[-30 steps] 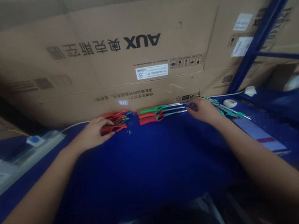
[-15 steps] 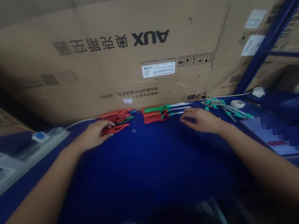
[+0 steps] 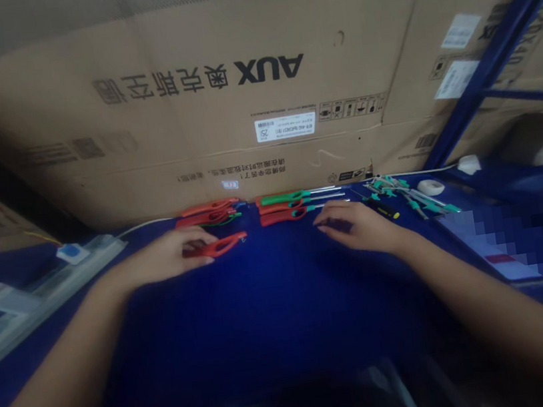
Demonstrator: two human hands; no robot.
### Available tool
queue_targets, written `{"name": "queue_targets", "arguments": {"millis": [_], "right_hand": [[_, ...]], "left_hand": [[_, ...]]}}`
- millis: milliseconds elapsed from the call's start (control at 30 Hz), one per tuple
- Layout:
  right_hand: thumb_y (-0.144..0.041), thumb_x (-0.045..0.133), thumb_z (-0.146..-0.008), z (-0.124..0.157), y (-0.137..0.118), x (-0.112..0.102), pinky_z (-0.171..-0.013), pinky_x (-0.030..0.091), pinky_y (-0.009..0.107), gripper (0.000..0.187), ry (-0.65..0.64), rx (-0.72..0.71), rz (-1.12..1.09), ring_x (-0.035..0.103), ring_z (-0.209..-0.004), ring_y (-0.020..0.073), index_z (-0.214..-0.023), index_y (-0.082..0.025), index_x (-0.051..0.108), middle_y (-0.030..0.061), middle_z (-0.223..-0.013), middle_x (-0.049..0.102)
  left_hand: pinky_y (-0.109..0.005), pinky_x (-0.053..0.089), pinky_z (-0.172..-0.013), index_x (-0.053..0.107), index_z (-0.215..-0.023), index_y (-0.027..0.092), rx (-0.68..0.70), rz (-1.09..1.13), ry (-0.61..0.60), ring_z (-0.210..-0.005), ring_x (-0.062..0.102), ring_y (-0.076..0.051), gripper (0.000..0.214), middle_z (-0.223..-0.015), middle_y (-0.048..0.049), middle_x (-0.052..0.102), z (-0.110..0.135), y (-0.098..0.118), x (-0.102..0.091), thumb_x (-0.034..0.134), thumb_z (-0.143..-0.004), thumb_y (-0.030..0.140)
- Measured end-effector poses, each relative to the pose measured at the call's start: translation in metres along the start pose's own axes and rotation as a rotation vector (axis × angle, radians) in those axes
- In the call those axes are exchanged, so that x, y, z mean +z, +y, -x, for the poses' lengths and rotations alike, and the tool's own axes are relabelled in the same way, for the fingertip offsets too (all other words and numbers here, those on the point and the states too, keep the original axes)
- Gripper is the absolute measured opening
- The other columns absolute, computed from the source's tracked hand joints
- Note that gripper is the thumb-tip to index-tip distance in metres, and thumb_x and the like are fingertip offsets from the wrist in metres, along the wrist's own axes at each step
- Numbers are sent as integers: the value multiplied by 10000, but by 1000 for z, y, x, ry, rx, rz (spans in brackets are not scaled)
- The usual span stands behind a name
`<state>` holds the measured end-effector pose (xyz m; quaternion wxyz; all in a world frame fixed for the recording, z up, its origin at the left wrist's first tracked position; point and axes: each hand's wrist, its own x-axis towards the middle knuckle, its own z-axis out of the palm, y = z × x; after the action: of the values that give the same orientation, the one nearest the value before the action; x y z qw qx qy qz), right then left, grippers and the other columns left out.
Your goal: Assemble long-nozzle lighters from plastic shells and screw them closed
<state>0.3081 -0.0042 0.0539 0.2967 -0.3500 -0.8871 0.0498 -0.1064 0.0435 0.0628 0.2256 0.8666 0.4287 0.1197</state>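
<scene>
My left hand (image 3: pixel 177 254) is closed around a red lighter handle (image 3: pixel 224 244), which lies sideways with its tip pointing right and has no metal tube. Just behind it several more red lighter handles (image 3: pixel 209 209) are stacked against the carton. My right hand (image 3: pixel 358 223) is curled, thumb and finger nearly together; whatever is between them, if anything, is too dark to make out. Beyond its fingertips lie several lighters with metal tubes, among them a green lighter (image 3: pixel 281 199) and a red lighter (image 3: pixel 276 217). Right of that hand rests a screwdriver (image 3: pixel 384 208) with a black and yellow handle.
A heap of metal tubes with green ends (image 3: pixel 404 195) lies at the right, near a white tape roll (image 3: pixel 430 188). Farther right is a flat pale item (image 3: pixel 490 247), partly blurred out. A power strip (image 3: pixel 57 297) runs along the left. A big carton (image 3: pixel 209 118) stands behind.
My left hand has drawn one red lighter handle forward, away from the stack. My right hand has shifted slightly left and toward me, uncovering the screwdriver.
</scene>
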Motion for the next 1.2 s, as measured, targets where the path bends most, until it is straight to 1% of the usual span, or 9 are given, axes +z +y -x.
{"name": "queue_targets", "arguments": {"millis": [67,167,333,533,733,867,967,1100,1200], "right_hand": [[-310,614,-945,-1,-16,6,-870,539,344,242,4,-68,-109,627,-1008,200,-1166,-219,647,85,-1068,680],[-405,696,-898,-2,-37,16,-932,523,366,362,-136,-148,-120,607,-1061,213,-1205,-224,631,86,-1128,659],[-290,574,-979,1,-47,25,-726,500,276,122,-407,-169,-21,636,-841,151,-991,-221,674,20,-960,664],[-211,611,-920,3,-34,16,-641,431,262,49,-432,-53,-3,592,-711,121,-893,-209,652,0,-893,657],[-216,607,-915,2,-28,13,-619,398,261,51,-415,-34,87,602,-712,128,-878,-208,641,7,-903,671],[-220,534,-970,0,-21,8,-655,416,278,126,-250,-25,289,633,-796,169,-958,-185,654,60,-944,690],[-221,494,-995,0,-14,3,-673,424,286,179,-84,79,419,648,-838,197,-963,-164,661,91,-936,699],[-225,581,-941,1,-11,-3,-654,416,267,112,-13,210,287,644,-768,175,-908,-178,677,51,-856,705],[-206,616,-906,1,-16,-1,-643,412,248,81,-170,197,68,621,-702,140,-878,-187,689,21,-800,702]], "left_hand": [[-400,500,-1020,700,-1187,268,154,16,-37,-1122,650,-244,369,-1235,-60,687,-4,35,21,701,-857,433],[-373,505,-1008,676,-1238,293,274,52,21,-1095,650,-220,307,-1198,-65,674,-12,76,64,609,-941,333],[-355,518,-989,652,-1264,280,335,100,102,-1100,638,-218,324,-1161,-74,670,-16,92,108,623,-941,288],[-410,508,-1031,622,-1301,281,244,106,226,-1122,644,-241,439,-1224,-85,653,-22,74,108,696,-875,358],[-362,521,-1008,620,-1301,254,227,118,266,-1100,661,-224,437,-1252,-81,653,-24,71,107,680,-875,329],[-354,554,-927,578,-1343,252,217,128,284,-966,678,-197,495,-1192,-71,663,-25,70,108,697,-866,313],[-356,563,-889,572,-1339,233,223,159,307,-881,677,-175,504,-1112,-56,674,-26,69,109,711,-860,302],[-365,547,-935,632,-1232,210,231,147,316,-999,681,-205,394,-1144,-70,692,-26,69,110,720,-861,308],[-371,541,-950,639,-1245,207,242,137,287,-1030,684,-213,378,-1153,-79,704,-25,71,109,694,-880,292]]}}
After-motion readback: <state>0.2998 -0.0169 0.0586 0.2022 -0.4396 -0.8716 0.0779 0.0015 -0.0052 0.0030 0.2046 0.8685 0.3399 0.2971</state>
